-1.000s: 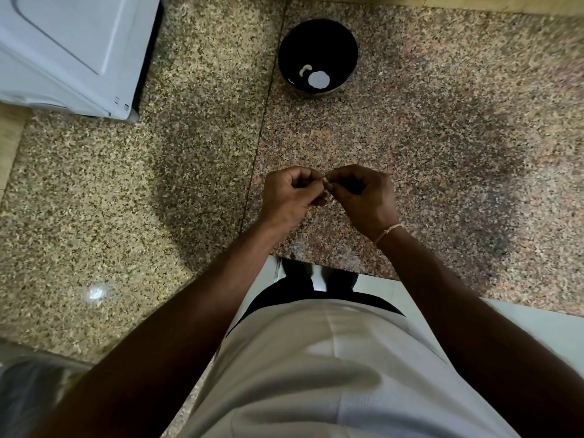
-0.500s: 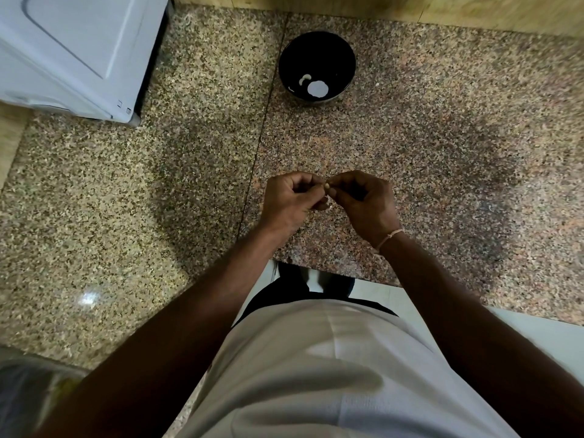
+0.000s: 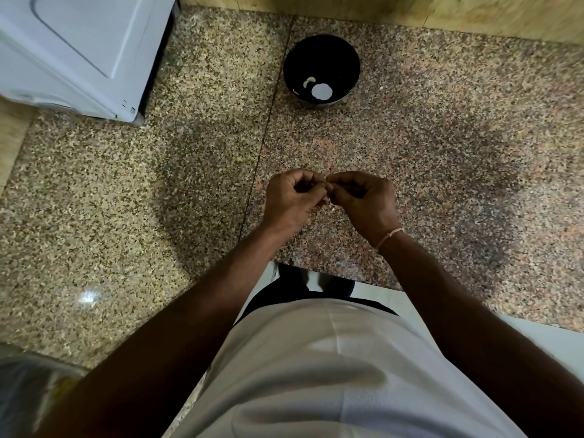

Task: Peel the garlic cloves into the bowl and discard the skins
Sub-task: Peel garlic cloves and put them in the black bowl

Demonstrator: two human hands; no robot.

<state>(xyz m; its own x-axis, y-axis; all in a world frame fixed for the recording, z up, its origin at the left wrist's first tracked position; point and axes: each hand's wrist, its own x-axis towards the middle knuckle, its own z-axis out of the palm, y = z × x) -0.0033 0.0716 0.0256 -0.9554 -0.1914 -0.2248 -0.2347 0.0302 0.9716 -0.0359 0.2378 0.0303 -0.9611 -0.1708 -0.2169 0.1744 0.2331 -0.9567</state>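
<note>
Both hands met above the desk [image 3: 442, 172], a speckled granite surface, just above the centre of the head view. The left hand [image 3: 292, 200] had its fingers curled inward, thumb and fingertips pinching a garlic clove [image 3: 327, 185]. The right hand [image 3: 366, 200] was curled likewise, its fingertips closed narrowly on the same clove from the 3 o'clock side. Only a small pale sliver of the clove showed between the two sets of fingertips; whether skin remained on it could not be determined. A thin band [image 3: 389, 236] circled the right wrist.

The bowl [image 3: 321, 45], dark inside, stood on the desk at 12 o'clock from the hands, well apart from them and near the back wall. Inside it, toward the near wall, lay a small curved pale piece [image 3: 309, 81] and, just beside it, a round white patch [image 3: 321, 91]; the nature of the patch could not be determined.

A white appliance [image 3: 79, 49] occupied the desk at 10 o'clock. A bright reflection [image 3: 88, 297] marked the desk at 8 o'clock. The person's white shirt [image 3: 331, 374] filled the 6 o'clock area.
</note>
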